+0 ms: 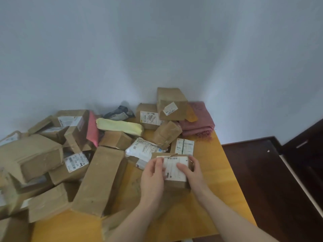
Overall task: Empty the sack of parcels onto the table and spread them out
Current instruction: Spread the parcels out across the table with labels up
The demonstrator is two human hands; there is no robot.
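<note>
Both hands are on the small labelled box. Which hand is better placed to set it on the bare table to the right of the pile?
Right, probably. The right hand grips the small box on the side facing the bare table; the left hand sits toward the pile.

A pale grey wall (157, 41) is filling the upper frame; dark wooden floor (262, 180) is lying at lower right.

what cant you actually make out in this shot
- Small box held by the left hand and right hand, head view: its label print is too blurred to read, and fingers cover both its edges.
- Boxes at the left edge: cut off by the frame.
- Dark bag at the back: partly hidden behind the yellow parcel.
- The sack: not visible anywhere.
</note>
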